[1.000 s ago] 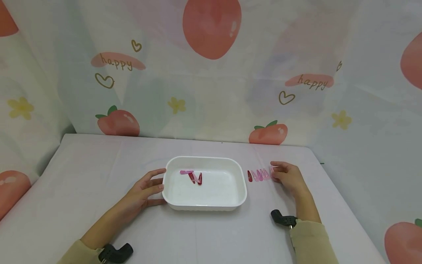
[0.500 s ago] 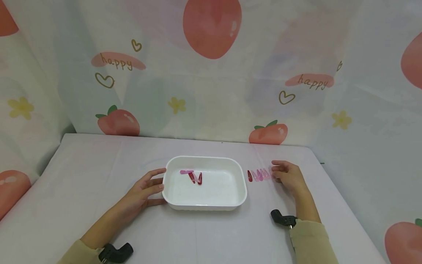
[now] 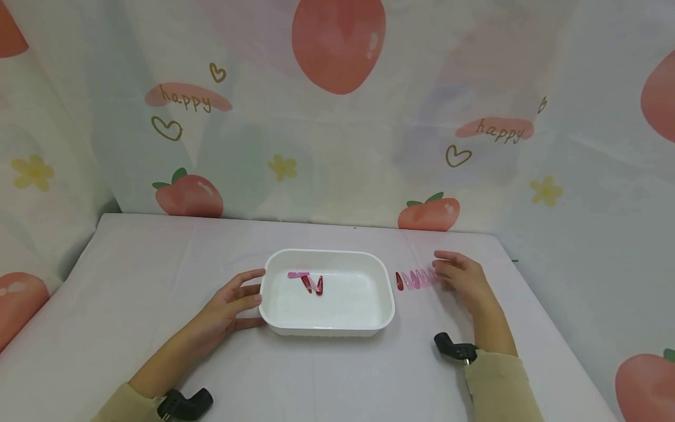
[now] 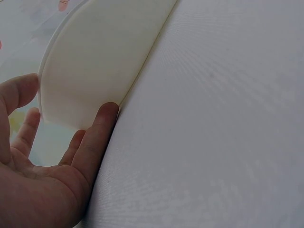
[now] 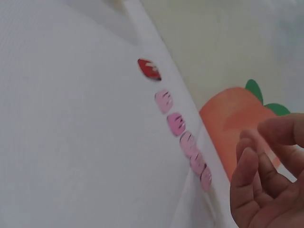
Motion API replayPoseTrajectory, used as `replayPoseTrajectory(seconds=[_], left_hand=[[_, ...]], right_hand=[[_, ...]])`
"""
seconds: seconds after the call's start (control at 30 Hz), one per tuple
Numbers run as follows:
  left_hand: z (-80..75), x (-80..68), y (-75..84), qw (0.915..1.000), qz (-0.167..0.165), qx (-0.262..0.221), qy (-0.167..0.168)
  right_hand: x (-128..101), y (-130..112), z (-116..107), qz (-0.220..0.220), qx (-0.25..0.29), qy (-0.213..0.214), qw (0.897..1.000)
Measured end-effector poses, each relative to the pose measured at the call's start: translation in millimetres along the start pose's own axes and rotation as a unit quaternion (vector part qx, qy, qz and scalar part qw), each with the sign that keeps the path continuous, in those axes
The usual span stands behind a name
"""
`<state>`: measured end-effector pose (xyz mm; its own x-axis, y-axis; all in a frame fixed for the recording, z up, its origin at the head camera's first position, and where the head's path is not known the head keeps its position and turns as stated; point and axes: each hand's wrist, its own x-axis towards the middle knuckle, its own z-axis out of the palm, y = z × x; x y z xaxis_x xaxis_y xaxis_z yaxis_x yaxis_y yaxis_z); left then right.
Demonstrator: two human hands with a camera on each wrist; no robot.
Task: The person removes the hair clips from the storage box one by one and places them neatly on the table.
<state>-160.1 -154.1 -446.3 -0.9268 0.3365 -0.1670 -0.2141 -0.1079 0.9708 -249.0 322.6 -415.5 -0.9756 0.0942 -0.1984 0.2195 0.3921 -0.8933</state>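
Strawberry-print backdrop, white table (image 3: 132, 281). Left hand (image 3: 232, 305) fingers relaxed, resting against white tray (image 3: 327, 328). Right hand (image 3: 460, 278) loosely curled, seemingly empty, beside row of hair clips (image 3: 416, 279). Clips light, stiff, slick; pinch by edges.

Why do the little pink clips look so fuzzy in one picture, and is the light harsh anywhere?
Right wrist view: the hair clips and the right hand are soft with blur, close to the lens. Head view: even, soft light, the white tray sharp with a faint shadow. Left wrist view: dimmer, the left hand dark against the tray wall.
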Motion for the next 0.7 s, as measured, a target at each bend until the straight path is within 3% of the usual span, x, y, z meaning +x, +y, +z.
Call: replayPoseTrajectory(seconds=[0.17, 0.3, 0.37, 0.7], left_hand=[[-0.6, 0.0, 0.1, 1.0, 0.0, 0.0, -0.001], [-1.8, 0.1, -0.5, 1.0, 0.0, -0.006, -0.002], [-2.2, 0.2, -0.8, 1.0, 0.0, -0.006, -0.001], [-2.6, 1.0, -1.8, 0.9999, 0.003, -0.011, -0.005]], right_hand=[[-7, -21, 3, -0.021, 0.129, -0.059, 0.99], [-13, -38, 14, -0.054, 0.183, -0.105, 0.976], [-16, -45, 22, -0.069, 0.189, -0.128, 0.971], [-33, -68, 66, -0.123, 0.109, -0.18, 0.97]])
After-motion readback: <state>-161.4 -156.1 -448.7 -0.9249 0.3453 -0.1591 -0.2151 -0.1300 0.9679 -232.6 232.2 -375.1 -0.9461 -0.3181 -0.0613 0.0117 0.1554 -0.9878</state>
